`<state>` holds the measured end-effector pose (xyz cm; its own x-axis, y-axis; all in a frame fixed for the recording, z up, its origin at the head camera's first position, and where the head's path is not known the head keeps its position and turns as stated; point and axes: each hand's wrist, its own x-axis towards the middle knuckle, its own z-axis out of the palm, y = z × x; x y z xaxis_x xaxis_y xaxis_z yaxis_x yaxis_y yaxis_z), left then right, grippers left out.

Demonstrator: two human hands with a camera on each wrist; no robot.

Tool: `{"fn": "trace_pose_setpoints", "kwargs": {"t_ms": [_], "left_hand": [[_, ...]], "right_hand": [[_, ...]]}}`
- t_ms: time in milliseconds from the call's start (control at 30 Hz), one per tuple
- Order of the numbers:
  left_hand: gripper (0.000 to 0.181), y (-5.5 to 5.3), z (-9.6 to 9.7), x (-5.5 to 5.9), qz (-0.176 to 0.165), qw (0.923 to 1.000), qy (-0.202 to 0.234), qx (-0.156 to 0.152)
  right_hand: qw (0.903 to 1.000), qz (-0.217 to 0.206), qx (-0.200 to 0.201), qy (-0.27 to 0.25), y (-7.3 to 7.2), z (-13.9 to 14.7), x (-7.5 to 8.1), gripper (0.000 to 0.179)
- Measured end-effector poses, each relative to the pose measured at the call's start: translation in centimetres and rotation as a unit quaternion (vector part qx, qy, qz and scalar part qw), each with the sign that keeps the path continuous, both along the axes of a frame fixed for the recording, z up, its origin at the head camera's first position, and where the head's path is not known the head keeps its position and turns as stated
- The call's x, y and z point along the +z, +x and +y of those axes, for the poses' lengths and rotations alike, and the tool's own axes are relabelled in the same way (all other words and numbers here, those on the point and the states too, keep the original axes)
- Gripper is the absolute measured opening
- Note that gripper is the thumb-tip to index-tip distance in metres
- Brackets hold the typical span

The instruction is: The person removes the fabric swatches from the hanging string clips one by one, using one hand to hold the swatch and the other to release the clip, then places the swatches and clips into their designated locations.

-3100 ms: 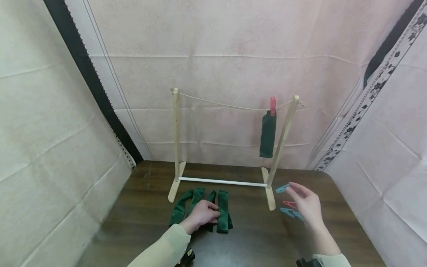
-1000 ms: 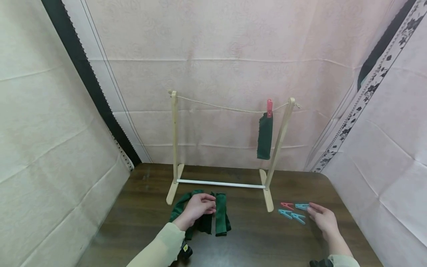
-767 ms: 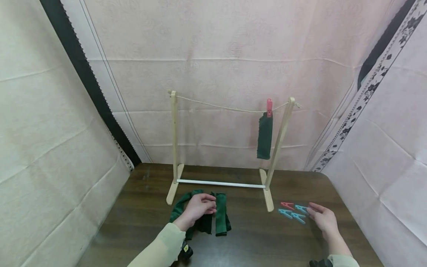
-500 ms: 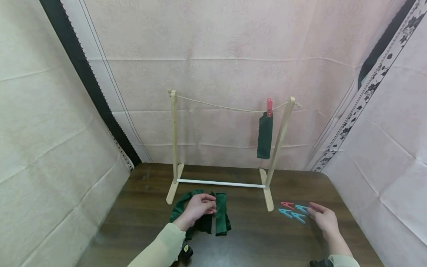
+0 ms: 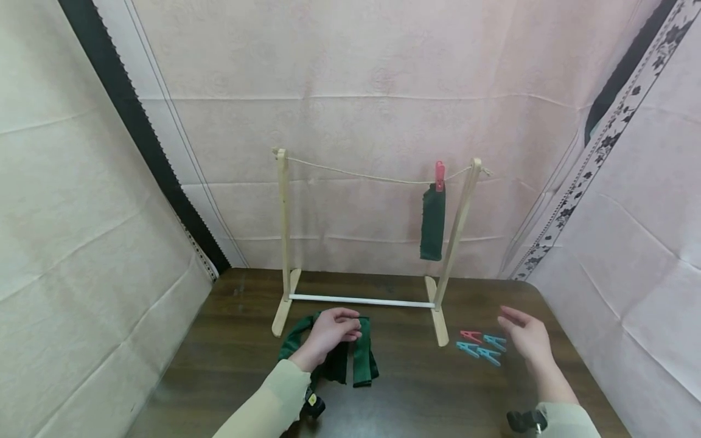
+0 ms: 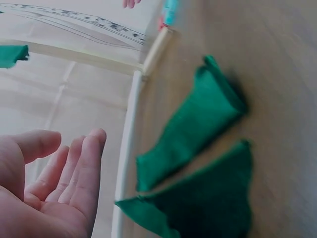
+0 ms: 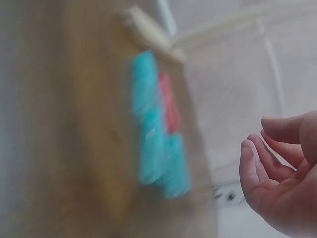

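My left hand (image 5: 333,334) hovers above the green cloth strips (image 5: 362,359), its fingers loosely bent with nothing between them. The left wrist view shows that hand apart from two green strips (image 6: 193,124) lying on the table; part of the pile is hidden under the hand in the head view. My right hand (image 5: 526,336) is raised just right of the blue clothespins (image 5: 487,354) and a red clothespin (image 5: 470,336). Nothing is between its relaxed fingers. A green cloth piece (image 5: 432,222) hangs from the line by a pink clothespin (image 5: 440,176).
Behind the cloth pile stands a wooden drying rack with a left post (image 5: 285,225), a right post (image 5: 459,231), a string (image 5: 356,174) and a white lower bar (image 5: 361,299). The brown table (image 5: 416,395) ends at pale cloth walls (image 5: 356,121).
My right hand has set a blue clothespin down beside the other clothespins, let go and lifted away. My left hand has risen slightly and shifted right over the green strips.
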<state>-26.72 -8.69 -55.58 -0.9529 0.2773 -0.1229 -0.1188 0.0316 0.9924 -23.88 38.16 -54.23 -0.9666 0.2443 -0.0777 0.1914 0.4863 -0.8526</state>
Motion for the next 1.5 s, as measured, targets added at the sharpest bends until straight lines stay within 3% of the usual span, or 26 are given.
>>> {"fn": "trace_pose_setpoints", "kwargs": {"t_ms": [267,533,767,867,1100,1500], "left_hand": [[0.033,-0.9,1.9,2.7,0.035,0.9981,0.05,0.006],[0.029,-2.0,3.8,5.6,0.053,0.9966,0.061,0.015],[0.031,-3.2,6.1,7.8,0.073,0.9918,0.103,0.021],[0.03,-3.7,7.2,8.8,0.086,0.9893,0.114,0.032],[0.031,-5.2,9.7,11.4,0.146,0.9838,0.091,0.051],[0.043,-6.6,13.7,14.9,0.185,0.976,0.107,0.043]], "right_hand": [[0.9927,0.089,0.063,0.051,-1.5,-3.6,6.5,0.058],[0.9823,0.144,0.114,0.038,-2.3,-7.3,11.9,0.056],[0.9702,0.193,0.146,0.012,-2.5,-10.6,16.4,0.047],[0.9652,0.212,0.152,-0.009,-2.5,-11.8,18.5,0.047],[0.9571,0.251,0.141,-0.03,-3.4,-13.8,22.9,0.046],[0.9463,0.306,0.103,-0.023,-5.1,-15.5,27.8,0.043]]}}
